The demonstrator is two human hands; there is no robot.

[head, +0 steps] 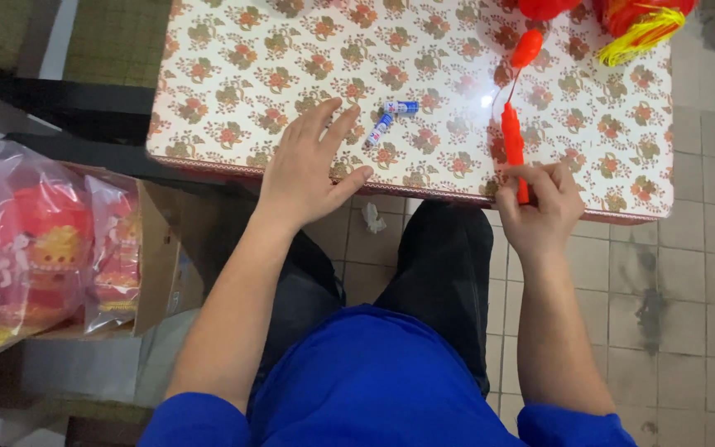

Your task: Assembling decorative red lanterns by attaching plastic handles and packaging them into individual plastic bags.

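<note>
My right hand [539,211] grips a red stick [513,149]; far right, yellow tassels [635,35]; cream tablecloth [242,74] with red-green flowers; two blue-white batteries [391,118]; my sleeves are blue.

tablecloth [233,74]: glossy, smooth plastic, floral
stick [512,141]: shiny red plastic
bags [10,240]: clear, crinkled plastic
box [157,248]: matt cardboard
floor [688,273]: dull tile
</note>
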